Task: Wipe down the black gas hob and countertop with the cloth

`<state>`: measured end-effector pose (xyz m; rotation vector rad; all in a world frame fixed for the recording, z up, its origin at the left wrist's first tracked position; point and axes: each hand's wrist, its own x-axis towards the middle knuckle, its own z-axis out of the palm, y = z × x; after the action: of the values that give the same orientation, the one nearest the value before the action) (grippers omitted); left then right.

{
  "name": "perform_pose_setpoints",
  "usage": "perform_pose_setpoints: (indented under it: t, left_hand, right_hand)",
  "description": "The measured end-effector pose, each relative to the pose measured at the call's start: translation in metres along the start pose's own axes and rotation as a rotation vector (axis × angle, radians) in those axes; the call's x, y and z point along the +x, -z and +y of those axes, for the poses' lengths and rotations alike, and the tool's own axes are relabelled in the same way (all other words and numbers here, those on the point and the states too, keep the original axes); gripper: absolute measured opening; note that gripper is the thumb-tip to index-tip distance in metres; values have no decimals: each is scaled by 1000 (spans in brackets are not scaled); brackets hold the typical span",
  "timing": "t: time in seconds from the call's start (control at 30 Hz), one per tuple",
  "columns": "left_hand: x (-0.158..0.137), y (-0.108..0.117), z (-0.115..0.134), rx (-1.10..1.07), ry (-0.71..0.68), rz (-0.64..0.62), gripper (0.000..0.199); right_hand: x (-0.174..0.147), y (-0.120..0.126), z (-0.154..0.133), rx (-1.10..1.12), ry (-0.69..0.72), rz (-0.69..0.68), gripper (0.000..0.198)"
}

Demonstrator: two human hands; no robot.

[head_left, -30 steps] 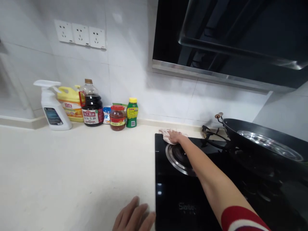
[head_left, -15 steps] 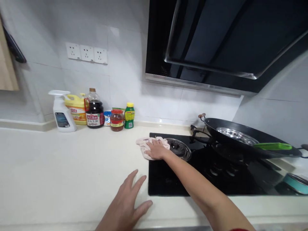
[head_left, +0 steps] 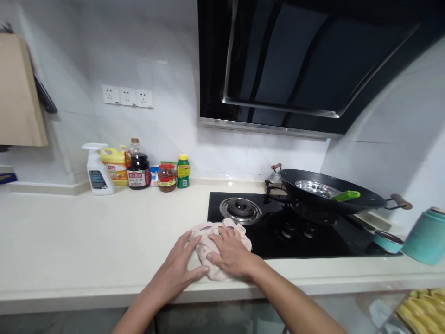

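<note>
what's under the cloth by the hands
The cloth overlaps the front left of the black stove and the pale counter beside it. Anything else directly beneath is covered and cannot be seen.

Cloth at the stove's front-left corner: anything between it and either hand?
Nothing visible. The right hand lies on the cloth; the left hand is at its left edge, contact unclear. The wok sits off to the right.

Cloth (head_left: 206, 250) partly hidden under right hand (head_left: 231, 253). Range hood (head_left: 288, 55) cut off by top edge, tan board (head_left: 19, 93) by left edge. Yellow jug (head_left: 116, 170) partly behind white spray bottle (head_left: 99, 174).
</note>
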<state>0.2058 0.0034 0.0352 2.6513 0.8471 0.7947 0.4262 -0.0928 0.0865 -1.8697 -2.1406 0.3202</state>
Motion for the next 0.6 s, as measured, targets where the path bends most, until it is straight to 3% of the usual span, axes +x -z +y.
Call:
perform_pose_setpoints:
  t: [0.1,0.23,0.4,0.6]
  left_hand:
    - [3,7,13,49,-7,9,68]
    - [18,16,54,59,-49,-63,70]
    - [53,4,100,100,-18,-280,78]
    - [83,-25,126,139,12,-455,92]
  right_hand:
    - [-14,9,11,167,70,74,61]
    - [-32,25,42,423,46,366,47]
    - [-88,37,98,326,-58,576,40]
    - [-152,19,167,278,-238,711,45]
